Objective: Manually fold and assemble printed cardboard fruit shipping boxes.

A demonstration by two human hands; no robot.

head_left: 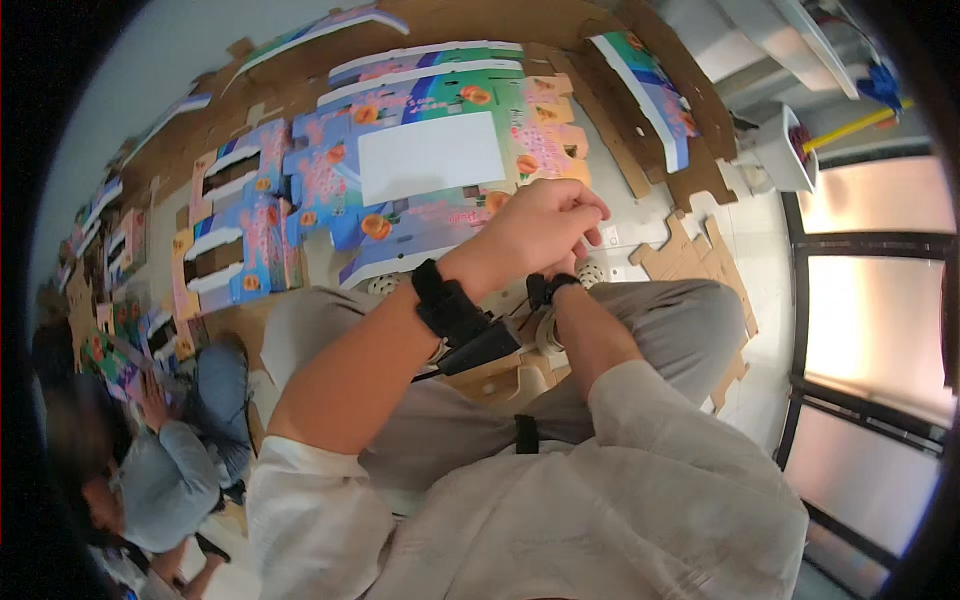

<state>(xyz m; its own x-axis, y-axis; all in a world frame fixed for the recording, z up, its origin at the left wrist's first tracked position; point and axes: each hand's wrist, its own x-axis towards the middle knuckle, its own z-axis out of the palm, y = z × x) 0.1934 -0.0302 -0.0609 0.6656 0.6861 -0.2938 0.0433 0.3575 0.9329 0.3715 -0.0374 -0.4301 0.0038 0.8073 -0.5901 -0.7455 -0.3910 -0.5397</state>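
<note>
Both hands sit just right of centre in the frame. My left hand [550, 220] lies across in front, fingers loosely bent; nothing shows in them, but the palm side is turned away, so I cannot tell whether it grips anything. My right hand [560, 264] is mostly hidden below it; grasp likewise cannot be told.

Nearest item: printed carton sheet [420, 105], flat, upper centre, fruit-patterned, with a blank white panel [435, 160] in its middle. My left hand is close to its lower right edge; contact unclear.

Handling (judged): light, broad, fairly stiff across the panels, liable to fold at creases. Printed face probably smooth, a little slippery. Narrow tabs on the right side look easiest to tear; better to hold the long plain edges, one hand per side.

Containers: white bin [778, 158], upper right, something dark reddish inside, partly seen; a yellow rod [855, 126] reaches over its rim. The cut-out carton piece [265, 235], left of centre, lies flattened, holding nothing I can make out.
</note>
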